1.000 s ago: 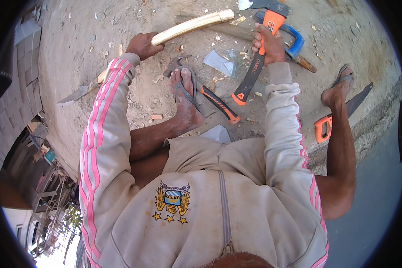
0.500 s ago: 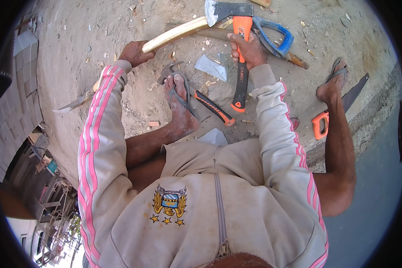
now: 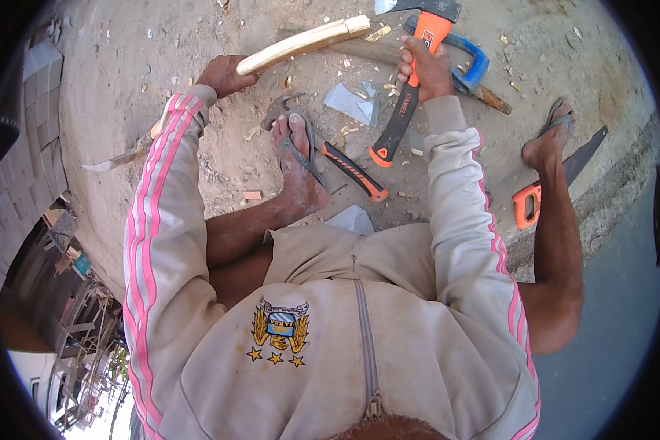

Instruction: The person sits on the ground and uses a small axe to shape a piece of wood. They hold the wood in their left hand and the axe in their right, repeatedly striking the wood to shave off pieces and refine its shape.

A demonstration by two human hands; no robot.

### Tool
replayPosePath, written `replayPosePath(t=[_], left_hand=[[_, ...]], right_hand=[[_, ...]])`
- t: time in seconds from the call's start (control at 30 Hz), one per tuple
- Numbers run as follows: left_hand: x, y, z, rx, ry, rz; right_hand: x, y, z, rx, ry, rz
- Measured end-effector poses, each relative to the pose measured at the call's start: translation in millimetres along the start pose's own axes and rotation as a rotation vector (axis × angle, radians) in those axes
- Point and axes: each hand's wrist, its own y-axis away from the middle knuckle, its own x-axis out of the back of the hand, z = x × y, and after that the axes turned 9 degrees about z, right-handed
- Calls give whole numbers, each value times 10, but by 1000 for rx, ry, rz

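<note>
- Dusty dirt ground, wood chips scattered about.
- Closest in, an orange-and-black hammer handle lay by the foot.
- Left hand had its fingers wrapped round the near end of a curved pale stick.
- Right hand had its fingers closed round an axe, blade just past the stick's far end, not touching.
- Looked like mid-hewing to me; another chop called for a steady stick and careful aim.

Printed lettering runs along the black-and-orange axe handle; the pale jacket bears a lettered crest.
</note>
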Motion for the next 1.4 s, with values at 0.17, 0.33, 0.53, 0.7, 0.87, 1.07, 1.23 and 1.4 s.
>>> replayPosePath(t=[0.17,0.33,0.53,0.7,0.87,1.07,1.23,1.4], left_hand=[[-57,-36,-87,-47,-16,55],[12,7,-39,-25,-22,4],[-67,5,-88,-32,-33,38],[-79,-19,-129,-59,-9,43],[-56,-10,-134,-75,0,58],[-49,-23,-147,-83,-15,37],[-83,-10,-164,-95,-23,57],[-24,-55,-146,-113,-34,46]], right_hand=[[-17,20,16,-27,146,-132],[-37,23,49,-44,112,-123],[-95,132,167,-73,196,-144],[29,45,129,-106,-98,-26],[-62,76,219,-110,92,-117],[-105,113,196,-37,207,-144],[-70,84,4,-85,157,-92],[0,1,13,-81,69,-77]])
